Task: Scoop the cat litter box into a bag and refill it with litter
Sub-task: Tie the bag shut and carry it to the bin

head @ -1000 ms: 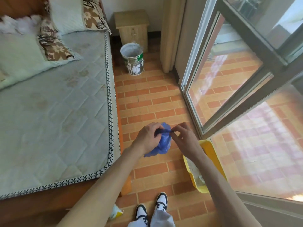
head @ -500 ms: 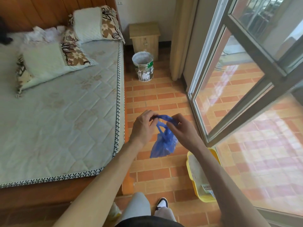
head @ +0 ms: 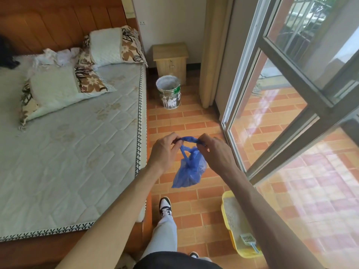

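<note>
A small blue plastic bag (head: 189, 169) hangs in front of me over the tiled floor, its bottom weighed down. My left hand (head: 165, 150) pinches one end of its twisted handle and my right hand (head: 215, 152) pinches the other end, so the handle is stretched level between them. The yellow litter box (head: 226, 216) stands on the floor at the lower right beside the glass door, partly hidden by my right forearm. Pale litter lies inside it, and a light blue scoop (head: 249, 240) rests at its near end.
A bed with a quilted mattress (head: 68, 152) and pillows fills the left. A paint-stained bucket (head: 168, 92) and a small wooden cabinet (head: 171, 61) stand ahead by the wall. Glass sliding doors (head: 291, 113) run along the right. My shoe (head: 165, 208) is on the tiles.
The view has risen and tilted up as I stood. My hands have moved apart, pulling the bag's handle taut, and the bag hangs lower and longer than before.
</note>
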`<state>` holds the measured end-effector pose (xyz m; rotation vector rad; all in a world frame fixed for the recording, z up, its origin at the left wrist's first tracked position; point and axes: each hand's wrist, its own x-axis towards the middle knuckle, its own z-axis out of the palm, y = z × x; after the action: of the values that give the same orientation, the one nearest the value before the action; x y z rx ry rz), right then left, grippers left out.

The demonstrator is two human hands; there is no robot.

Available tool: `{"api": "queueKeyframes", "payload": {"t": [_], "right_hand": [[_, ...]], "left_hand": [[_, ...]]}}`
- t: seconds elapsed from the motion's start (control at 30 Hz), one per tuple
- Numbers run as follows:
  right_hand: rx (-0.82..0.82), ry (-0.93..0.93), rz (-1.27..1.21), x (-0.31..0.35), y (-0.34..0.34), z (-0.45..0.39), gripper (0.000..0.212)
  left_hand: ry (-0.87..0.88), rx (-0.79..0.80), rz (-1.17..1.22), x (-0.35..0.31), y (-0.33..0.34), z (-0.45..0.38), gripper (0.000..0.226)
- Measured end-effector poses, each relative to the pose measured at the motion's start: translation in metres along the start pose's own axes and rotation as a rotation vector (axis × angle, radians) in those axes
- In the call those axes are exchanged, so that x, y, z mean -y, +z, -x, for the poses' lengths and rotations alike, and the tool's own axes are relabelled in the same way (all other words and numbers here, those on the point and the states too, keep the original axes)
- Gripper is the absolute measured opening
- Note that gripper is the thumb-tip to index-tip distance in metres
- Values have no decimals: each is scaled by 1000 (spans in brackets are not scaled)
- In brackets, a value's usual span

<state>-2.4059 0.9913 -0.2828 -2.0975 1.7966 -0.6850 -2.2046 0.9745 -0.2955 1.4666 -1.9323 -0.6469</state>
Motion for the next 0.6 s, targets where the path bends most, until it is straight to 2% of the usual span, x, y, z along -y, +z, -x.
{"api": "queueKeyframes", "payload": {"t": [0.27, 0.43, 0.6], "right_hand": [[-56, -18, 23, 1, 26, -57, 10], [84, 68, -126, 2, 46, -122, 6], [76, 127, -184, 14, 56, -192, 3]], "left_hand": [[-53, 30, 90, 38, -4, -57, 9], [-82, 92, 136, 73, -19, -114, 10], [-103, 117, 197, 103, -40, -173, 12]]}}
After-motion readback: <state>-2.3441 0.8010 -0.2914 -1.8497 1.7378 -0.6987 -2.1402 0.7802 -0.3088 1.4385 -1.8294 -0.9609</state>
